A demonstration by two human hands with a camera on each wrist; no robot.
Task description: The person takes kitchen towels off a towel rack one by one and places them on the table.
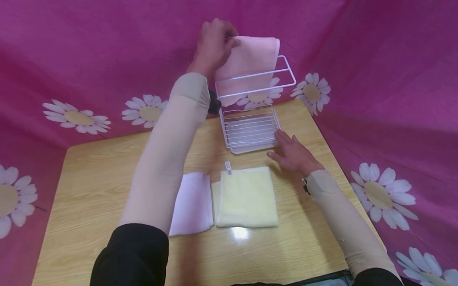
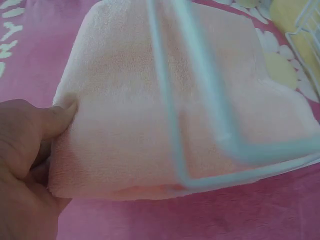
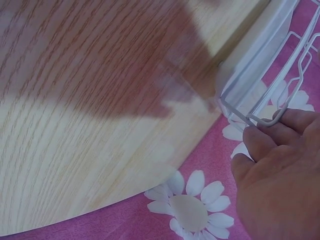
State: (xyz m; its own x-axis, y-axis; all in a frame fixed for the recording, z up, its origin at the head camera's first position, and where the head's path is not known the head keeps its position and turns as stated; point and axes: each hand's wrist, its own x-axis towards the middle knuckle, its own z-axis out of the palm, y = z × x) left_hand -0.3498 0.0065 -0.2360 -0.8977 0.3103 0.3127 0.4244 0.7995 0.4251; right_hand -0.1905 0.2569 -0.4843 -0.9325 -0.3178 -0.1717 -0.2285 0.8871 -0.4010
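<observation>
High over the back of the table, my left hand (image 1: 216, 45) pinches the top left edge of a folded pink cloth (image 1: 250, 59). The cloth stands within the upper rails (image 1: 282, 85) of a white wire rack, its lower part hanging below them. In the left wrist view the thumb (image 2: 62, 112) presses on the cloth's near face, with the other fingers partly hidden behind it. Down at the rack's wire base (image 1: 250, 127), my right hand (image 1: 295, 155) is spread, its fingertips touching the right side; the right wrist view shows them against the wire.
On the wooden table (image 1: 100, 190) lie a folded pale yellow cloth (image 1: 248, 198) with a small tag (image 1: 228, 167) and a folded lilac cloth (image 1: 193, 202), partly behind my left arm. A white tray (image 1: 247, 149) sits under the rack's base. Magenta flowered fabric (image 1: 107, 51) surrounds the table.
</observation>
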